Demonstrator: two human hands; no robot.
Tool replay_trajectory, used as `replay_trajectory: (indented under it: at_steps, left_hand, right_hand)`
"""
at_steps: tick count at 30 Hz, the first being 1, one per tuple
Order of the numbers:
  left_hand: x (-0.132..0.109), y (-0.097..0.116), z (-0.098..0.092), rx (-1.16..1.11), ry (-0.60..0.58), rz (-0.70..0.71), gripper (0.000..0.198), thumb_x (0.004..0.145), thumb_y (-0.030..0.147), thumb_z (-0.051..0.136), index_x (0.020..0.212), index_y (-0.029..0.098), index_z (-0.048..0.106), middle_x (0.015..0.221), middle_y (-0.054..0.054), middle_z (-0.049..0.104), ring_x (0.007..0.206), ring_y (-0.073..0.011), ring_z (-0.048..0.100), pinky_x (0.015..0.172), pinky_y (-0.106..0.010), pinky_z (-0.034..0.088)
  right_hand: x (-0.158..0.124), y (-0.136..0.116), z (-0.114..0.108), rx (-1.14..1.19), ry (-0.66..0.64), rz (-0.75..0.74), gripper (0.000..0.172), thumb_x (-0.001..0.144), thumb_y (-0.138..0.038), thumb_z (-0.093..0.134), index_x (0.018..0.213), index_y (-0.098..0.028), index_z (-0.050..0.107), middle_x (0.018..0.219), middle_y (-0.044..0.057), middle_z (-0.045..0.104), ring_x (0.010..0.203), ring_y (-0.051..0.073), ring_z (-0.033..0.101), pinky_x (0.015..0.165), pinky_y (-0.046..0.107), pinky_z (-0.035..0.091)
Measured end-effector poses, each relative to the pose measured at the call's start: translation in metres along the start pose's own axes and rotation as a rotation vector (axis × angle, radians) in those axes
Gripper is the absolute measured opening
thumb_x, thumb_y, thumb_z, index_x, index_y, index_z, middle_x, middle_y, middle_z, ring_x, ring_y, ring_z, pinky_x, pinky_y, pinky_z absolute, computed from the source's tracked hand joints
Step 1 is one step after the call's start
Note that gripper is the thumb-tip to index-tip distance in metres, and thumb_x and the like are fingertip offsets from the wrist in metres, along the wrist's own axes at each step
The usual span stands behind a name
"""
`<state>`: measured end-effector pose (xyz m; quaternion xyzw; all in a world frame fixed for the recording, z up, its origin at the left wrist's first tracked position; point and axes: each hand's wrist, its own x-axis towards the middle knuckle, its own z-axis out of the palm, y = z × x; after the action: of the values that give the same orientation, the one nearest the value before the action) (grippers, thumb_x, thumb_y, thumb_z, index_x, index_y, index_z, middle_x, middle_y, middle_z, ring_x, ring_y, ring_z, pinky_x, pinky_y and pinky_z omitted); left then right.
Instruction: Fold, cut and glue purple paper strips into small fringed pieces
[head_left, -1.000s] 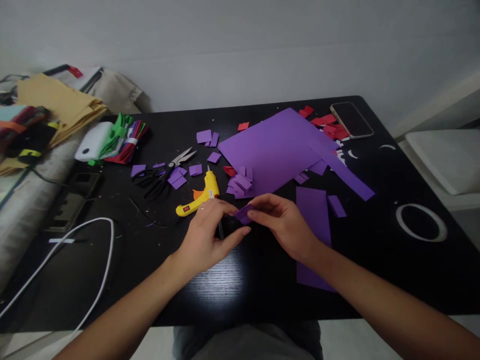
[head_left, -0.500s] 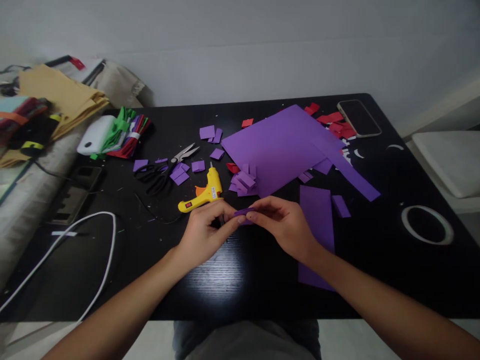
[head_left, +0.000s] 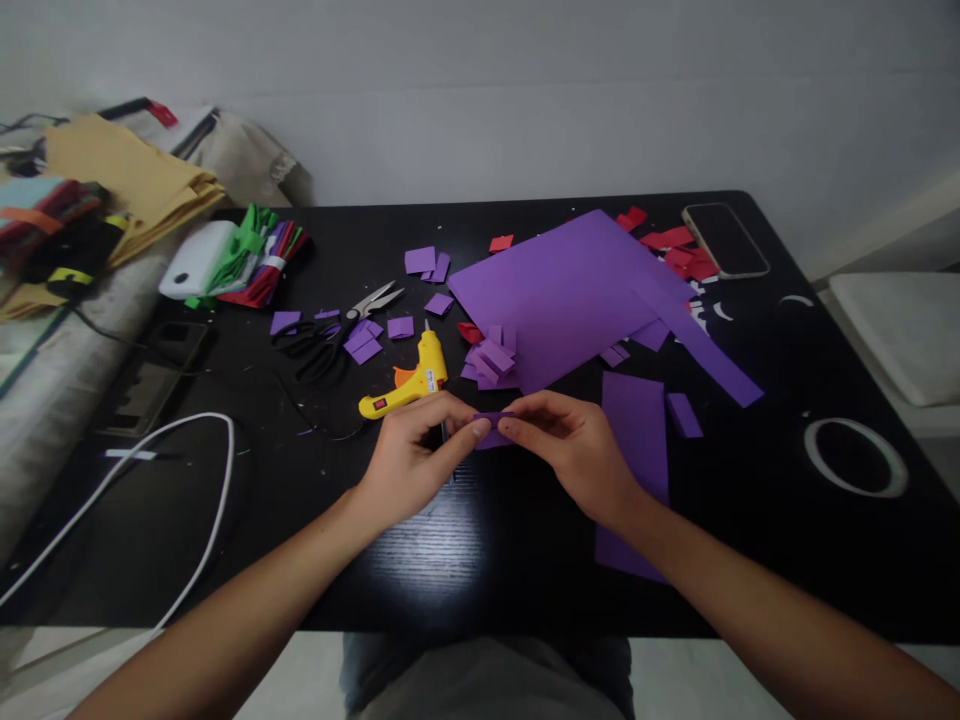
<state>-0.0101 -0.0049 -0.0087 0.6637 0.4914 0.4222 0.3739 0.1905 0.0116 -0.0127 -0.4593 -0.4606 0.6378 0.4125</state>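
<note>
Between my two hands is a small piece of purple paper, pinched at its left end by my left hand and at its right end by my right hand. The fingers hide part of it. Just beyond my left hand lies a yellow glue gun. Beyond the held piece is a pile of small folded purple pieces, touching a large purple sheet. A purple paper strip lies partly under my right wrist. A thin dark tool shows beneath my left hand, too hidden to name.
Black-handled scissors lie at left among purple scraps. A white cable loops across the left side of the black table. Right of my hands are a tape ring, a phone and red scraps.
The held purple piece has tilted so that more of its face shows, and my fingertips sit slightly further apart on it. The whole view has shifted a little.
</note>
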Motion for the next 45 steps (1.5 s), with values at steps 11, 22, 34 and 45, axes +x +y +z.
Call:
replay_trajectory:
  at_steps: [11,22,34,45]
  left_hand:
    - [-0.0010,0.0008,0.0004,-0.037,0.050,-0.022,0.014,0.093,0.027,0.075,0.082,0.018,0.074,0.074,-0.001,0.071,0.069,-0.0142,0.064,0.066,-0.028,0.051]
    - [-0.0013,-0.0022,0.0009,-0.059,0.046,-0.022,0.015,0.094,0.027,0.075,0.083,0.018,0.074,0.073,0.000,0.071,0.069,-0.0122,0.063,0.066,-0.025,0.051]
    - [-0.0012,-0.0032,-0.0003,-0.032,0.046,-0.007,0.014,0.096,0.028,0.072,0.086,0.018,0.074,0.075,-0.001,0.070,0.070,-0.0131,0.062,0.068,-0.027,0.050]
    - [-0.0015,-0.0002,-0.0022,0.014,0.042,0.032,0.015,0.098,0.027,0.070,0.085,0.018,0.073,0.078,-0.002,0.071,0.074,-0.0139,0.064,0.071,-0.027,0.050]
  right_hand:
    - [-0.0017,-0.0011,0.0021,-0.029,0.011,-0.036,0.019,0.075,-0.039,0.093,0.082,-0.026,0.081,0.082,0.000,0.079,0.080,0.019,0.072,0.079,0.034,0.060]
    - [-0.0018,-0.0036,0.0013,-0.051,0.007,-0.036,0.012,0.078,-0.032,0.089,0.082,-0.024,0.082,0.080,-0.001,0.078,0.077,0.015,0.071,0.076,0.028,0.058]
    - [-0.0007,-0.0033,0.0005,-0.069,0.016,-0.054,0.011,0.080,-0.033,0.086,0.082,-0.023,0.080,0.080,0.000,0.077,0.076,0.016,0.071,0.077,0.030,0.059]
    - [-0.0010,-0.0019,0.0007,-0.079,0.003,-0.084,0.010,0.081,-0.032,0.086,0.083,-0.023,0.081,0.079,0.000,0.077,0.075,0.015,0.070,0.074,0.028,0.058]
